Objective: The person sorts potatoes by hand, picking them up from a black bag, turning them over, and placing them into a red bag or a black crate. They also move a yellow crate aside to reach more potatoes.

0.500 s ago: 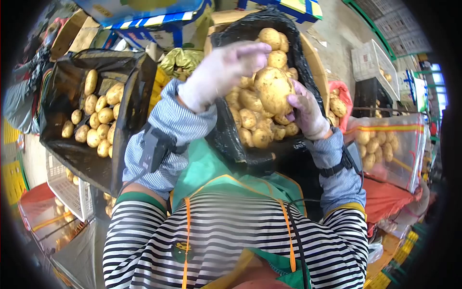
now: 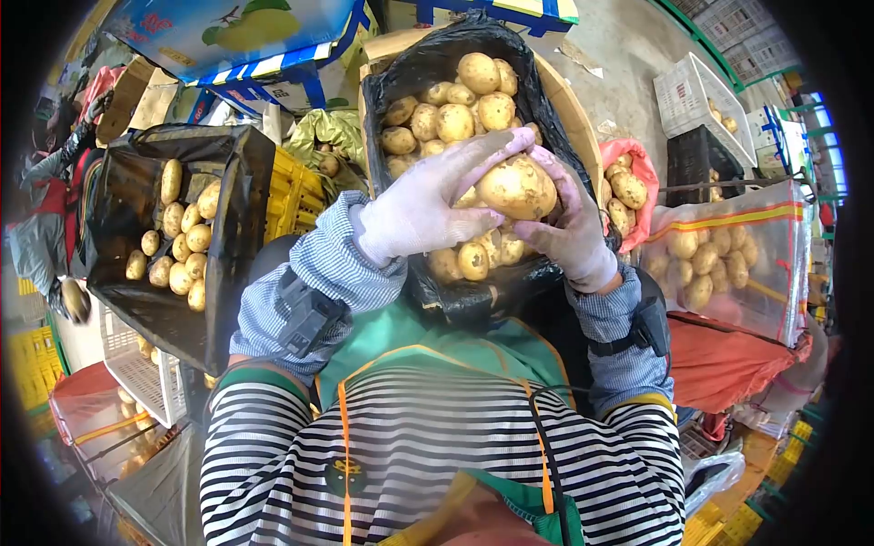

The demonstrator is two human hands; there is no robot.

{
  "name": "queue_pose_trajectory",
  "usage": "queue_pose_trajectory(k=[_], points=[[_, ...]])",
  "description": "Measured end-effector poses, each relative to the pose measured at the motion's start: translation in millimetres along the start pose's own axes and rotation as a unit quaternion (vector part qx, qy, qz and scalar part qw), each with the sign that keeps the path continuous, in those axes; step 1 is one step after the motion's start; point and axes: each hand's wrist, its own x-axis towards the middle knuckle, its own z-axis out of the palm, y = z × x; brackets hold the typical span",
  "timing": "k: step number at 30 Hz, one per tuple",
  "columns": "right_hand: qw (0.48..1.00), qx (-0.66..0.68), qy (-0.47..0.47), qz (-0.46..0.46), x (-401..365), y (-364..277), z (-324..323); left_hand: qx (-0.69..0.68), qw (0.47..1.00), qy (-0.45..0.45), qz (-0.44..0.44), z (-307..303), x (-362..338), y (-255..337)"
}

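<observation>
A large, dirt-specked potato [image 2: 517, 187] is held between my two gloved hands, above a box [image 2: 572, 91] lined with black plastic. My left hand [image 2: 437, 196] curves around its left side, the thumb below and the fingers along the top. On the other side, my right hand [image 2: 575, 227] grips it with thumb underneath and fingertips near the upper right edge. Both gloves are pale, with purplish stains at the fingers. Many loose potatoes [image 2: 455, 121] lie beneath the hands in the box, partly hidden by them.
At the left, a black-lined crate [image 2: 241, 209] contains several potatoes, beside a yellow crate [image 2: 296, 196]. A pink bag [image 2: 626, 187] and a clear bag [image 2: 724, 264] of potatoes stand at the right. Blue cartons [image 2: 237, 36] and a white crate [image 2: 696, 105] are farther back.
My left hand, apart from the potato before, has come down to the right and closed on it. My right hand keeps its grip. The view has shifted slightly.
</observation>
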Motion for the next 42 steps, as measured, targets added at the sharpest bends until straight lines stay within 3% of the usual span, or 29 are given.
queue_pose_trajectory(k=[4,7,9,10,12,25,28,29,31,32,33,34,35,38,39,40,42], points=[[0.997,-0.071,0.032,-0.002,-3,-5,-4,0.016,1.0,0.02,0.013,8,10,-13],[0.979,-0.171,0.071,-0.08,-2,-5,-5,0.016,1.0,0.02,-0.006,11,17,-16],[0.902,-0.374,0.109,-0.188,-1,-3,-8,0.06,0.998,0.035,0.005,15,21,-17],[0.902,-0.374,0.11,-0.187,-2,-3,-9,0.06,0.998,0.033,0.005,17,23,-19],[0.878,-0.417,0.123,-0.202,-1,-6,-7,-0.137,0.989,0.03,-0.043,19,24,-23],[0.856,-0.437,0.146,-0.233,-6,-19,-5,-0.293,0.951,0.04,-0.093,14,22,-7],[0.865,-0.449,0.118,-0.19,-7,-25,-4,-0.32,0.94,0.034,-0.113,18,24,-8],[0.928,-0.332,0.122,-0.118,-11,-13,0,-0.297,0.94,0.042,-0.163,20,23,-16],[0.991,-0.041,0.116,0.056,-17,-2,4,-0.219,0.942,0.056,-0.247,23,23,-19],[0.991,-0.042,0.118,0.055,-18,0,3,-0.219,0.943,0.054,-0.246,22,23,-19],[0.975,0.127,0.123,0.137,-18,2,1,-0.203,0.939,0.057,-0.27,20,22,-23],[0.924,0.292,0.122,0.215,-17,3,-1,-0.188,0.935,0.06,-0.294,18,22,-29],[0.895,0.382,0.092,0.211,-16,5,-3,-0.305,0.894,0.13,-0.301,23,21,-52],[0.873,0.416,0.077,0.242,-18,-4,-7,-0.219,0.921,0.156,-0.283,23,23,-25],[0.945,0.289,0.078,0.133,-22,1,-1,-0.229,0.929,0.134,-0.257,22,22,-27],[0.945,0.289,0.076,0.132,-21,6,-3,-0.228,0.929,0.136,-0.256,22,21,-27],[0.872,0.407,0.099,0.254,-19,13,-11,-0.185,0.946,0.099,-0.247,25,19,-24]])
